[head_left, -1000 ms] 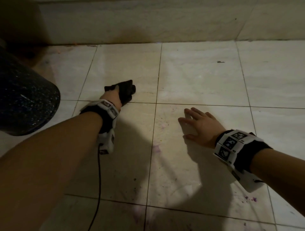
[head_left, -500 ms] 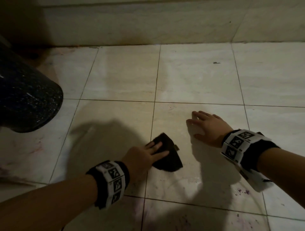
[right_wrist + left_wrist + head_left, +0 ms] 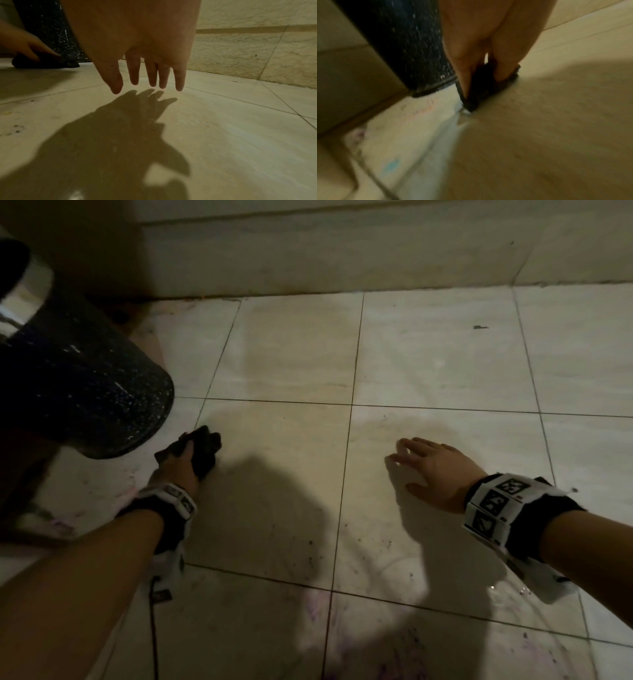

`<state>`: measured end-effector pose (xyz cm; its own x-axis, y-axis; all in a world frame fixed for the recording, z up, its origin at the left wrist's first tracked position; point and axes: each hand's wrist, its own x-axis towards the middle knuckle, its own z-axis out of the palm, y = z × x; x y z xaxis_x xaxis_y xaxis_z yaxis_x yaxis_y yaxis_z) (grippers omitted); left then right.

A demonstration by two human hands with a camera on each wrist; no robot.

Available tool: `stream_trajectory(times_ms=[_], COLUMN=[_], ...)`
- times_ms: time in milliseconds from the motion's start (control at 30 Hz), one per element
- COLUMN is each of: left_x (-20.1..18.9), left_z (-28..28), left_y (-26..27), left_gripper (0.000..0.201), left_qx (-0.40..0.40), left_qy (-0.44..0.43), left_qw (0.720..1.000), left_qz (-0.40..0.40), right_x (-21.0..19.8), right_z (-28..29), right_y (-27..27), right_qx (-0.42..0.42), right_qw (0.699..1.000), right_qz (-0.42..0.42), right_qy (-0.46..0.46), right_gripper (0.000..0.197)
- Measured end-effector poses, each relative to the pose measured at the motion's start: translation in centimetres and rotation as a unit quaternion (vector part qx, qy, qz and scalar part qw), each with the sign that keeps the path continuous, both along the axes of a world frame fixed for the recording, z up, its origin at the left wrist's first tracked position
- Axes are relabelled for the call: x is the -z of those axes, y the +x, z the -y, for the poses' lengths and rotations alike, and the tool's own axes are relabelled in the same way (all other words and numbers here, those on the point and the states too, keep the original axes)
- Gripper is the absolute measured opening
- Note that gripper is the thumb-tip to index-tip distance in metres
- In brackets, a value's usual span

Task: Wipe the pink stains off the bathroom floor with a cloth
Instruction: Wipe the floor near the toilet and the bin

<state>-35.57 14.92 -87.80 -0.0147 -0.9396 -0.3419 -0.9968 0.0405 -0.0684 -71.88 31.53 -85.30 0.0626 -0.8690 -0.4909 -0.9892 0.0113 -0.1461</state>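
A dark cloth (image 3: 205,455) lies bunched on the pale tiled floor (image 3: 281,460), right beside the base of a dark speckled bin (image 3: 85,392). My left hand (image 3: 186,450) presses down on the cloth with straight fingers. The left wrist view shows the hand (image 3: 484,86) lying along the cloth (image 3: 477,102). My right hand (image 3: 411,460) is empty, fingers spread, just above the tile to the right. Its fingers (image 3: 133,75) hang over their shadow. Faint pink smears (image 3: 68,522) mark the tile left of my wrist, and purple specks (image 3: 394,655) lie near the bottom edge.
The bin (image 3: 406,47) stands close on the left, against a brown wall. A tiled wall (image 3: 342,251) closes off the far side. Wet glints (image 3: 496,590) show under my right wrist. A black cable (image 3: 154,628) hangs from my left wrist.
My left hand has swept the cloth from the middle tile seam out to the left, up against the bin. The right hand has stayed about where it was.
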Motion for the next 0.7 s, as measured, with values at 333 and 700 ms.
stream_trajectory(times_ms=[333,700], left_x=[1.0,-1.4], left_z=[-13.8,-4.8], left_y=[-3.1,3.9], left_gripper=[0.109,0.059], left_qx=[0.332,-0.043], left_qy=[0.048,-0.009], left_qw=[0.932,0.999], left_qz=[-0.138,0.008], right_x=[0.1,-0.3], right_z=[-1.6,-2.3], right_y=[0.8,-0.4], right_qx=[-0.03,-0.023], right_qw=[1.0,1.0], right_qz=[0.005,0.006], right_qy=[0.0,-0.001], right_gripper=[0.056,0.055])
